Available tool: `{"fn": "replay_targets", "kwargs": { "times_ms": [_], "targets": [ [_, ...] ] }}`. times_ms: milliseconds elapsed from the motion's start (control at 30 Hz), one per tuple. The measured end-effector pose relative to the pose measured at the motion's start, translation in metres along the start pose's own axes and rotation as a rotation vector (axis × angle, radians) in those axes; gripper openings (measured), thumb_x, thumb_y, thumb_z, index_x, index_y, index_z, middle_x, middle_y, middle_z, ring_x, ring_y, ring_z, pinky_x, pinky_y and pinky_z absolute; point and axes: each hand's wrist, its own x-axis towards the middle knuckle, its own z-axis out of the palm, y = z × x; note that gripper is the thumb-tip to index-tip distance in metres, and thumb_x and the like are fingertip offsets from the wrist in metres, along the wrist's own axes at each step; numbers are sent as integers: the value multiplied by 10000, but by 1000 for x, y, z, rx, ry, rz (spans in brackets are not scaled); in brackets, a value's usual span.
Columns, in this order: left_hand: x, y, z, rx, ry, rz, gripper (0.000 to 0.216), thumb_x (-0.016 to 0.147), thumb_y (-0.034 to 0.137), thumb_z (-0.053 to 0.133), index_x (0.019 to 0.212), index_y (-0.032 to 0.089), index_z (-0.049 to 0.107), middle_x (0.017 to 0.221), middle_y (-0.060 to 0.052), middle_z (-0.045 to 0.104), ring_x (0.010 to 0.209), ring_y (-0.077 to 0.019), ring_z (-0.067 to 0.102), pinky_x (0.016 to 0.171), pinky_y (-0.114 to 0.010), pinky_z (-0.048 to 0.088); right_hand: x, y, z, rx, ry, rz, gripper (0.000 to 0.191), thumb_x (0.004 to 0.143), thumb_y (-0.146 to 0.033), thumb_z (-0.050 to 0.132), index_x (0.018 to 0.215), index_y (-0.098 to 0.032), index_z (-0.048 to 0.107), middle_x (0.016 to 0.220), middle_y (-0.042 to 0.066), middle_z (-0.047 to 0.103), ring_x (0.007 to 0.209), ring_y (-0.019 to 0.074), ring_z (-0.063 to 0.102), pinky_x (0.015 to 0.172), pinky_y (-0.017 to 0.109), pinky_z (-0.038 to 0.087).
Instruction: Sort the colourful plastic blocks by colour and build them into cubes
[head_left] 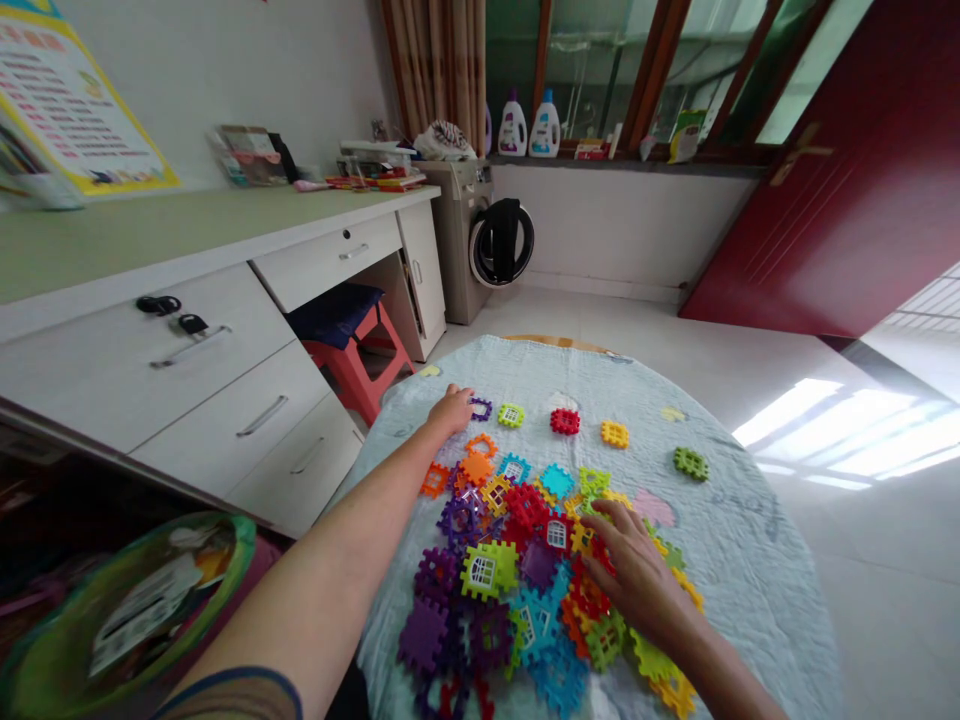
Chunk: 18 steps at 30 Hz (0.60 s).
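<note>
At the far left of the tablecloth my left hand has its fingers closed at the left edge of a purple building block, which lies on the cloth. In a spaced row to its right are a lime green block, a red block, a yellow block and a dark green block. Nearer to me spreads a pile of toothed plastic blocks in several colours, some with window inserts. My right hand rests over the right side of this pile, fingers apart.
A pale blue cloth covers the round table. Left stand a white desk with drawers, a red stool and a green-rimmed basket. Behind are a washing machine with its door open and a red door.
</note>
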Motion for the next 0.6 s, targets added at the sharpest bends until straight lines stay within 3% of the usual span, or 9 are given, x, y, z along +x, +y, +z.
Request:
{"fn": "replay_targets", "kwargs": {
  "times_ms": [67,133,233,433,600],
  "targets": [
    [0,-4,-1,-2,-22,62,550,760,220,553,1304,195,485,1302,-90,463,1156,-204,534,1015,-288,388,-2,6,-2,-46,-55,43,495,773,-322,584,1254,-211,560,1373,137,460,1293,319,394,1052,505,351],
    [1,-6,-3,2,-58,135,632,671,211,629,1290,220,503,1293,-62,477,1181,-219,511,1035,-293,376,-3,15,-2,-81,-121,112,772,694,-418,661,1391,-185,427,1462,159,359,1361,370,279,1066,552,299],
    [3,-7,-5,16,-89,199,572,651,200,641,1217,230,563,1216,-56,534,1138,-234,531,1030,-326,384,-5,25,3,-105,-188,199,1034,629,-534,692,1489,-180,239,1527,167,248,1399,397,180,1069,581,262],
    [2,-6,-3,27,-79,220,486,686,142,590,1167,204,585,1166,-73,555,1081,-221,559,987,-324,415,-2,25,15,-172,-140,197,778,814,-658,453,1448,-219,350,1531,147,261,1403,353,215,1089,535,240],
    [-9,-6,-7,18,-83,204,551,656,94,600,1198,186,564,1182,-78,538,1104,-219,547,1000,-313,409,1,24,27,-273,-28,132,741,856,-692,336,1409,-203,412,1503,159,313,1382,335,259,1085,517,234]
  ]
}}
